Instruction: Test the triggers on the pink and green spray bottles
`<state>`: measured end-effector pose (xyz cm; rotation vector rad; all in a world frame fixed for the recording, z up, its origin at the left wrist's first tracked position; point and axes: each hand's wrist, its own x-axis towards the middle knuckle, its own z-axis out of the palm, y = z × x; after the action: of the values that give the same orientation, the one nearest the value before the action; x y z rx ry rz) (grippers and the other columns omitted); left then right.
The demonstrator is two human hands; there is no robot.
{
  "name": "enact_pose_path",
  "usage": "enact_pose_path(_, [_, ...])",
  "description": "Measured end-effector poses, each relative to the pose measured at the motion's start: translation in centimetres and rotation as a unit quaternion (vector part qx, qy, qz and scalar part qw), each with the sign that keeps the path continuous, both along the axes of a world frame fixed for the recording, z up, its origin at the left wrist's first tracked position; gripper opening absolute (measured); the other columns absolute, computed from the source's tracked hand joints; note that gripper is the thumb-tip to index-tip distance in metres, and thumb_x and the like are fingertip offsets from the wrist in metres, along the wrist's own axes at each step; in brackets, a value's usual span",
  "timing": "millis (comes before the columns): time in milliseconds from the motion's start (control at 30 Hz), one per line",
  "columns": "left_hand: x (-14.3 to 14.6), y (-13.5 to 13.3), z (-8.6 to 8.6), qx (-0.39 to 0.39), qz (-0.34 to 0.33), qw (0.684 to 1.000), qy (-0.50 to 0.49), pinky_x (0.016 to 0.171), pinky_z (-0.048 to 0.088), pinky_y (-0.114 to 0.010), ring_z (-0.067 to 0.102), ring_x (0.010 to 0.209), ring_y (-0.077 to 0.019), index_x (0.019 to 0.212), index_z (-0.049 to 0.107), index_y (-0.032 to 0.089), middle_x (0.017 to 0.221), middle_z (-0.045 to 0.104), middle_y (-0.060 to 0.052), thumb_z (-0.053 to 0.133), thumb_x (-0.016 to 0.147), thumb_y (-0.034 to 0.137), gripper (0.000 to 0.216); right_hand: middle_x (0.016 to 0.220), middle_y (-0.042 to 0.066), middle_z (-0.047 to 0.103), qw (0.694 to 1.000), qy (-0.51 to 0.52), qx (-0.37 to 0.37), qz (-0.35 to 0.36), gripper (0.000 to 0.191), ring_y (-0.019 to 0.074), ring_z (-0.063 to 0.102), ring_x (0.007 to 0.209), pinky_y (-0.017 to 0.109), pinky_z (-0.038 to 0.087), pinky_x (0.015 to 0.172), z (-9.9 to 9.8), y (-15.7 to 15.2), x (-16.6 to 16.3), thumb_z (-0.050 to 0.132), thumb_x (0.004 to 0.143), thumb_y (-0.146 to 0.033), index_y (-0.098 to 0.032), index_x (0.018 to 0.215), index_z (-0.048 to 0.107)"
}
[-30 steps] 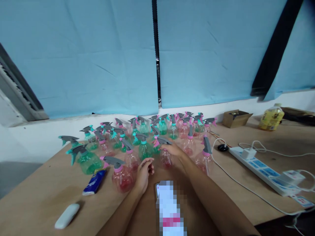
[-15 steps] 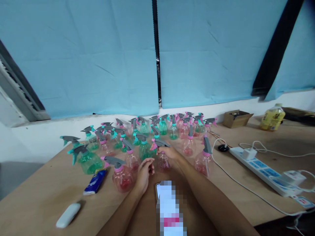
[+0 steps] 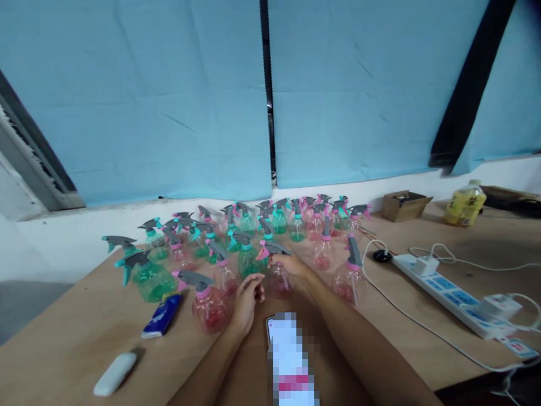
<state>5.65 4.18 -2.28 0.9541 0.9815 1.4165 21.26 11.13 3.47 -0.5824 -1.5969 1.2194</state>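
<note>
My right hand (image 3: 285,262) is closed around the neck of a pink spray bottle (image 3: 280,282), just under its grey and pink trigger head. That bottle stands upright on the table among the others. To its left, my left hand (image 3: 250,290) hovers with fingers loosely curled and a gap between them; nothing shows in it. Beside my left wrist is another pink spray bottle (image 3: 210,310) with a grey head. A green spray bottle (image 3: 249,259) stands just behind my hands. Under my forearms lies a phone (image 3: 284,349), its screen mostly blurred out.
Several pink and green spray bottles crowd the table (image 3: 59,349) toward the wall. At left are a blue packet (image 3: 163,316) and a white oblong case (image 3: 115,374). A power strip (image 3: 448,293) with cables, a cardboard box (image 3: 403,207) and a yellow-labelled bottle (image 3: 464,206) occupy the right.
The view has shifted very slightly. Both hands keep their places, the right one still on the neck of the pink spray bottle.
</note>
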Motion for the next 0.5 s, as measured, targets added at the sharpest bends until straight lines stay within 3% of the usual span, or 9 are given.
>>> enact_pose_path(267, [0.07, -0.04, 0.05, 0.001, 0.001, 1.0, 0.003, 0.047, 0.034, -0.019, 0.048, 0.049, -0.008, 0.082, 0.068, 0.018, 0.057, 0.055, 0.005, 0.074, 0.07, 0.039, 0.025, 0.065, 0.001, 0.062, 0.998, 0.033, -0.03, 0.04, 0.013, 0.0142, 0.055, 0.06, 0.026, 0.042, 0.058, -0.47, 0.36, -0.28, 0.053, 0.059, -0.021, -0.019, 0.061, 0.065])
enact_pose_path(500, [0.03, 0.04, -0.02, 0.001, 0.001, 1.0, 0.005, 0.047, 0.034, -0.019, 0.048, 0.048, -0.0082, 0.083, 0.068, 0.017, 0.056, 0.055, 0.005, 0.074, 0.07, 0.039, 0.026, 0.071, 0.0, 0.066, 1.0, 0.013, 0.0, 0.013, 0.023, 0.0126, 0.052, 0.06, 0.024, 0.038, 0.054, -0.19, 0.07, -0.14, 0.052, 0.06, -0.021, -0.02, 0.073, 0.071])
